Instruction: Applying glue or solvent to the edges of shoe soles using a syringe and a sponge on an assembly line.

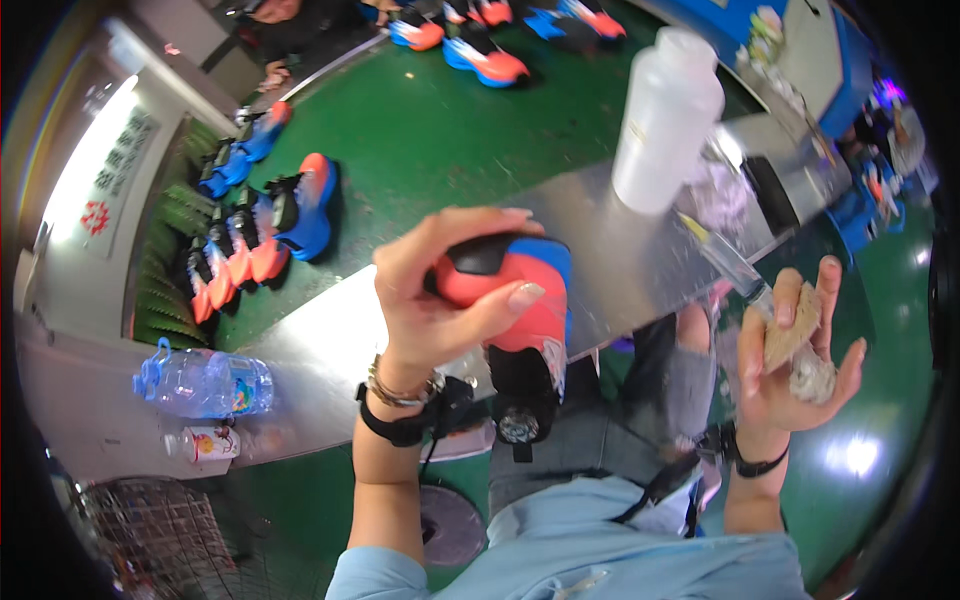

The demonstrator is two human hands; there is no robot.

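Observation:
My left hand [430, 290] grips a sneaker [520, 300] around its toe end. The shoe is coral-red and blue with a black upper, and it is raised above the bench edge with its dark opening toward me. Off to the right, palm up, my right hand [790, 390] holds a beige, sponge-like pad [790, 330] between its fingers. A whitish crumpled wad [812, 378] lies against the palm. A clear syringe-like tool with a yellow tip [735, 265] reaches from the metal tabletop to these fingers; whether they grip it I cannot tell.
A tall white plastic bottle [665, 125] stands beside a crumpled cloth [718, 195] and a black flat object [770, 195]. Several sneakers [305, 210] rest on the green surface at left and far side. A water bottle [205, 382] lies at left. Another person [285, 30] is beyond.

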